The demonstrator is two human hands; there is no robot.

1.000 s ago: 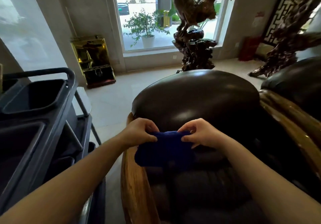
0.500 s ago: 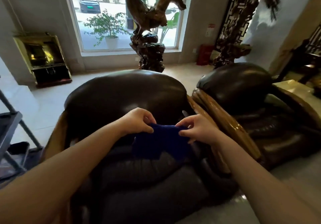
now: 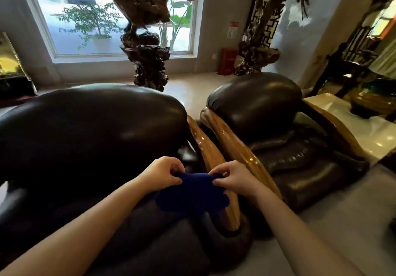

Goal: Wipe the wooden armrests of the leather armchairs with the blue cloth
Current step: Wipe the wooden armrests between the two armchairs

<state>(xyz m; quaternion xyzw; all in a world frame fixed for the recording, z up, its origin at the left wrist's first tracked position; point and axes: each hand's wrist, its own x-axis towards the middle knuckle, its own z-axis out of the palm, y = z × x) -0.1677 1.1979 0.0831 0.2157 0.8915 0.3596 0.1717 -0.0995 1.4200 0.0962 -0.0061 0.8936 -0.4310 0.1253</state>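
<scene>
A dark blue cloth [image 3: 192, 194] hangs stretched between my hands above the near armchair's seat. My left hand [image 3: 162, 174] pinches its top left corner and my right hand [image 3: 232, 178] pinches its top right corner. The near dark leather armchair [image 3: 92, 125] fills the left and middle. Its glossy wooden right armrest [image 3: 209, 149] runs down behind the cloth, and the cloth's right edge overlaps it. A second leather armchair [image 3: 257, 102] stands to the right with its own wooden left armrest [image 3: 240, 145] and right armrest [image 3: 334, 123].
A dark carved wood sculpture [image 3: 147, 65] stands before the window behind the chairs. A red box [image 3: 228, 61] and another carved stand [image 3: 257, 59] sit by the back wall. A pale side table [image 3: 364, 134] with a dark bowl [image 3: 372, 100] is at the right.
My view has swung right: the grey cart has left the frame and the second armchair has come in. Both hands, still holding the cloth, now sit near the near chair's right armrest.
</scene>
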